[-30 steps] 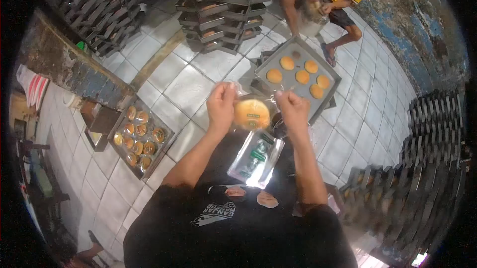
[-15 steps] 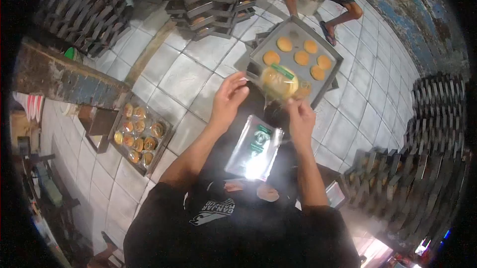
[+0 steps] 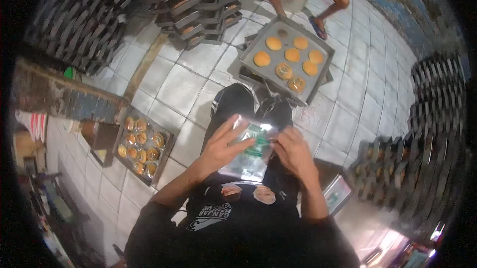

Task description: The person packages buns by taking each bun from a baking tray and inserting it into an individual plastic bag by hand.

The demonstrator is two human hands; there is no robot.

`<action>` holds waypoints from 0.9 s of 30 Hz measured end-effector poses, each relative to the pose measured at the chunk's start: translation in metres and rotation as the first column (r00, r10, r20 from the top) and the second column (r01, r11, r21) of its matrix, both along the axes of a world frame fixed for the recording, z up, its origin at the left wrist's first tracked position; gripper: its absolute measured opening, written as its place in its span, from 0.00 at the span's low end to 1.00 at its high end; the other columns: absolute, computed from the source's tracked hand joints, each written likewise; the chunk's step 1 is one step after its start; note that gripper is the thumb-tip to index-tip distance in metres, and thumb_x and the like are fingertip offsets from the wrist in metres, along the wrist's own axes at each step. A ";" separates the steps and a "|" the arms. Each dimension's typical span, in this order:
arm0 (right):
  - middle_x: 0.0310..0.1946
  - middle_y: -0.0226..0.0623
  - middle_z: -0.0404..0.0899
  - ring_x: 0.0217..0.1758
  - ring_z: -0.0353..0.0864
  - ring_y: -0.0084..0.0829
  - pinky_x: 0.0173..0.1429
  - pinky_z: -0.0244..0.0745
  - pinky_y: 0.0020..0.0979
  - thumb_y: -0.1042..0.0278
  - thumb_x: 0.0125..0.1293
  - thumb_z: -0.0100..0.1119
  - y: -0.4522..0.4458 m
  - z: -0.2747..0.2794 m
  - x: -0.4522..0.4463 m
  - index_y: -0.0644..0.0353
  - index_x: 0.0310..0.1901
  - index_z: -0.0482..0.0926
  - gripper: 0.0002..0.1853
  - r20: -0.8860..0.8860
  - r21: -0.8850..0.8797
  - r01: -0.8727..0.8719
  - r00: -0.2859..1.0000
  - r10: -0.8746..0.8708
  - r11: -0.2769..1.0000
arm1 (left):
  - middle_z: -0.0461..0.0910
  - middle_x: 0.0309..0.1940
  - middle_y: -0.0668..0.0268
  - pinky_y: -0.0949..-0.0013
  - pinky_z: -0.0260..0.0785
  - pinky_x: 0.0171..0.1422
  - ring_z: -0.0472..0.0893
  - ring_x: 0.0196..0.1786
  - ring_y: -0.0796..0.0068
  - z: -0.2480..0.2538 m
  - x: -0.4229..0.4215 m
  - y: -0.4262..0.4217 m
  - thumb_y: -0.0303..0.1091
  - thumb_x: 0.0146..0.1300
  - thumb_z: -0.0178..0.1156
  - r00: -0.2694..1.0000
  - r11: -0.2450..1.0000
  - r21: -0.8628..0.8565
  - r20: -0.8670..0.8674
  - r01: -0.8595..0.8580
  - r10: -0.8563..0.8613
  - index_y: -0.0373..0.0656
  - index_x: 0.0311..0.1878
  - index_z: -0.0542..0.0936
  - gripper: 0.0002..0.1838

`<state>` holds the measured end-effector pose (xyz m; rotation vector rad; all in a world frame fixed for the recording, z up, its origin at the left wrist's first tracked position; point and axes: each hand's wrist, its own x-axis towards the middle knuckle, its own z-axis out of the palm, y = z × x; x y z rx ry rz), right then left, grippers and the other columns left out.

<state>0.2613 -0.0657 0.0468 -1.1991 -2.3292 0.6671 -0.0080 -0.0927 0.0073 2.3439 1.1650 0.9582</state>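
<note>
A stack of clear plastic bags point(image 3: 251, 161) with green print lies on my lap. My left hand point(image 3: 223, 144) rests on the stack's left side, its fingers spread over the plastic. At the upper right edge of the bags, my right hand point(image 3: 292, 149) has its fingers bent together; what they hold, if anything, is too small to make out. Beyond my knees, a grey tray point(image 3: 271, 72) carries several round buns point(image 3: 292, 55). Two wrapped buns point(image 3: 296, 84) are at its near side.
On the left, another tray point(image 3: 161, 166) holds several wrapped buns. Racks of stacked trays point(image 3: 191, 7) stand at the back and on the right point(image 3: 397, 173). A seated person's legs point(image 3: 328, 7) are behind the bun tray. A box point(image 3: 335, 193) is at my right.
The wrapped bun has left my right hand and now lies on the grey tray. Both hands have come down to the bags on my lap. The view has shifted slightly.
</note>
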 end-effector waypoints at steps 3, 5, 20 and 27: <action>0.35 0.43 0.80 0.40 0.81 0.50 0.46 0.78 0.45 0.72 0.63 0.70 0.004 0.028 0.001 0.61 0.46 0.82 0.11 -0.173 -0.081 -0.029 0.985 0.015 0.996 | 0.79 0.64 0.48 0.60 0.73 0.68 0.77 0.70 0.62 0.016 0.011 -0.005 0.28 0.67 0.68 0.938 0.929 -0.352 0.267 -0.116 0.219 0.37 0.54 0.86 0.14; 0.34 0.43 0.82 0.37 0.84 0.46 0.41 0.79 0.41 0.72 0.64 0.69 0.010 0.032 0.001 0.61 0.47 0.83 0.10 -0.159 -0.149 -0.082 0.986 0.058 0.985 | 0.87 0.44 0.58 0.70 0.78 0.50 0.84 0.47 0.76 0.000 0.000 -0.006 0.29 0.70 0.68 0.907 0.555 -0.830 0.279 0.063 0.314 0.35 0.51 0.85 0.11; 0.29 0.42 0.85 0.31 0.87 0.36 0.36 0.78 0.36 0.70 0.72 0.63 0.043 0.069 0.016 0.67 0.44 0.85 0.09 -0.155 -0.345 0.204 0.950 -0.270 0.916 | 0.87 0.38 0.61 0.66 0.77 0.35 0.87 0.35 0.68 0.025 0.017 0.011 0.35 0.67 0.70 0.881 0.837 0.288 0.057 -0.465 0.470 0.40 0.41 0.85 0.08; 0.35 0.43 0.86 0.36 0.87 0.33 0.41 0.80 0.32 0.60 0.70 0.66 0.146 -0.087 0.110 0.66 0.47 0.86 0.15 -0.376 -0.727 0.083 0.783 -0.496 0.682 | 0.86 0.29 0.62 0.70 0.79 0.34 0.86 0.29 0.72 0.019 -0.001 0.049 0.31 0.75 0.60 0.742 0.534 -0.775 0.568 0.337 0.356 0.35 0.43 0.82 0.08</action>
